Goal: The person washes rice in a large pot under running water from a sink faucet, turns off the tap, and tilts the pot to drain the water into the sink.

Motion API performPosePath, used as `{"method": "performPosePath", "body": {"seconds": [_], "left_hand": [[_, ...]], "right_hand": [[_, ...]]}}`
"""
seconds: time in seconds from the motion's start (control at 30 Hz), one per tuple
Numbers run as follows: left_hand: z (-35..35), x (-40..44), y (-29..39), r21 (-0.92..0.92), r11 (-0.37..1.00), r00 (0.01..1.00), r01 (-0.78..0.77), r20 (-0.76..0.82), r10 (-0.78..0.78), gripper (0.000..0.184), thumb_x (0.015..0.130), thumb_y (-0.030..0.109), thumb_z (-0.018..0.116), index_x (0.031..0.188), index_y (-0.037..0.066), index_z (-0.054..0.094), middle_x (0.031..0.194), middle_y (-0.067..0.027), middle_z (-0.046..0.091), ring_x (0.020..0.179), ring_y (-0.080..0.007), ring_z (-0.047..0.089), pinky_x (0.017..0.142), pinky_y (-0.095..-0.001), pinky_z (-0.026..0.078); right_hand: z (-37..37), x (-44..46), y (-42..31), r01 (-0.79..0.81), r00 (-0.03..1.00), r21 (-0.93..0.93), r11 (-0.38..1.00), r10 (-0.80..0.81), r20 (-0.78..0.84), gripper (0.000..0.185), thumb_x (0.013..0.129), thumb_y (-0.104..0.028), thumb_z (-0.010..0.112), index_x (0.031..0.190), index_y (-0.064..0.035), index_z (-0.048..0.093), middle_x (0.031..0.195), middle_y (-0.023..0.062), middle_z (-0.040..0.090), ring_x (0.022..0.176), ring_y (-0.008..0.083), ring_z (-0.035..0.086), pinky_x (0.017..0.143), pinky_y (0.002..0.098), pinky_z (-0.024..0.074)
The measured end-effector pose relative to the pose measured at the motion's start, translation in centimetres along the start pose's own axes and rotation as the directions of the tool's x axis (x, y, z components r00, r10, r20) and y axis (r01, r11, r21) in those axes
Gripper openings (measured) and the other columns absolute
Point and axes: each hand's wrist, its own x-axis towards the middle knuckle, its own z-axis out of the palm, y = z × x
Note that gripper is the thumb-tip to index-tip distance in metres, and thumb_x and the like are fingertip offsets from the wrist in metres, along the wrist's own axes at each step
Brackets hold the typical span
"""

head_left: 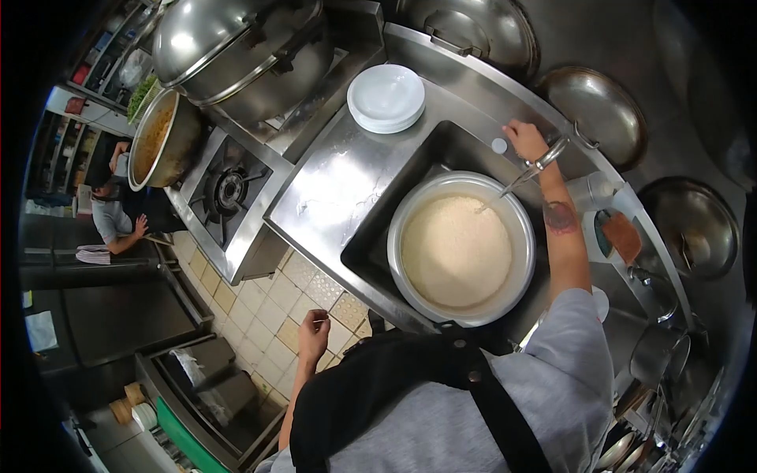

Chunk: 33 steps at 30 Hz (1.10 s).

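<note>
The round pot [523, 254] lies between my well-spaced hands: right hand [526, 140] nearer, grip unclear; left hand [314, 333] loosely curled, empty.

The person wore a gray shirt [564, 402], with light and dark flecks mixed all through the cloth; its right sleeve [564, 339] was short and loose, and ended in a plain edge; over the shirt was a black apron [367, 382], with soft folds in it; a long, flat black strap [511, 418] crossed the gray cloth; two small, round snaps [474, 377] sat on the black part; the right forearm [569, 256] had a round, dark mark [560, 218]; the left hand [314, 335] and right hand [527, 140] were both bare.
</note>
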Motion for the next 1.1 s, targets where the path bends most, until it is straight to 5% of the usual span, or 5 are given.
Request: {"method": "performPosePath", "body": {"seconds": [0.27,0.37,0.47,0.67,1.1], "left_hand": [[-3.5,-0.3,-26.0,0.315,0.881,0.935,0.352,-0.082,-0.344,0.018,0.074,0.012,0.051,0.082,0.0,0.062,0.084,-0.0186,0.065,0.078,-0.0293,0.064,0.072,-0.035,0.05],[-6.1,-1.8,-34.5,0.793,0.568,0.907,-0.222,0.382,-0.178,0.019,0.069,0.018,0.052,0.065,0.003,0.063,0.079,-0.0183,0.064,0.075,-0.0312,0.063,0.067,-0.0381,0.049],[-7.2,-3.4,-36.4,0.525,0.8,0.903,0.29,0.126,-0.41,0.019,0.067,0.019,0.055,0.067,0.003,0.064,0.073,-0.0172,0.063,0.07,-0.0302,0.063,0.066,-0.037,0.049],[-9.0,0.4,-47.4,0.05,0.975,0.976,0.217,-0.029,-0.215,0.034,0.07,0.031,0.061,0.085,0.002,0.067,0.077,-0.0161,0.065,0.074,-0.0252,0.064,0.07,-0.0336,0.049],[-30.4,5.7,-53.3,0.402,0.815,0.874,0.418,0.065,-0.481,0.032,0.071,0.03,0.052,0.077,0.002,0.066,0.086,-0.0202,0.064,0.082,-0.0336,0.062,0.075,-0.0371,0.049]], "right_hand": [[-4.1,-11.0,-7.5,-0.215,0.972,0.649,0.73,0.225,0.068,0.019,0.088,-0.017,0.056,0.101,-0.0044,0.06,0.082,-0.0024,0.058,0.073,0.0072,0.052,0.066,0.0217,0.0415],[-3.3,-13.8,-10.6,-0.212,0.969,0.838,0.503,0.22,0.113,0.019,0.088,-0.011,0.053,0.103,0.0,0.059,0.088,0.0021,0.06,0.074,0.0073,0.054,0.065,0.0203,0.0442],[-0.3,-15.3,-10.6,-0.251,0.918,0.895,0.368,0.383,0.1,0.021,0.087,-0.012,0.056,0.102,0.0012,0.059,0.088,0.0025,0.06,0.076,0.0086,0.055,0.066,0.0212,0.0458],[6.1,-21.1,-24.2,-0.459,0.773,-0.44,0.771,0.591,0.23,0.054,0.074,-0.031,0.067,0.116,0.0,0.053,0.11,0.0255,0.056,0.107,0.038,0.052,0.093,0.0411,0.04],[14.9,-21.3,-44.7,-0.478,0.835,-0.17,0.862,0.506,0.216,0.059,0.071,-0.03,0.068,0.121,-0.0048,0.048,0.122,0.0269,0.044,0.113,0.0414,0.044,0.094,0.0457,0.039]]}}
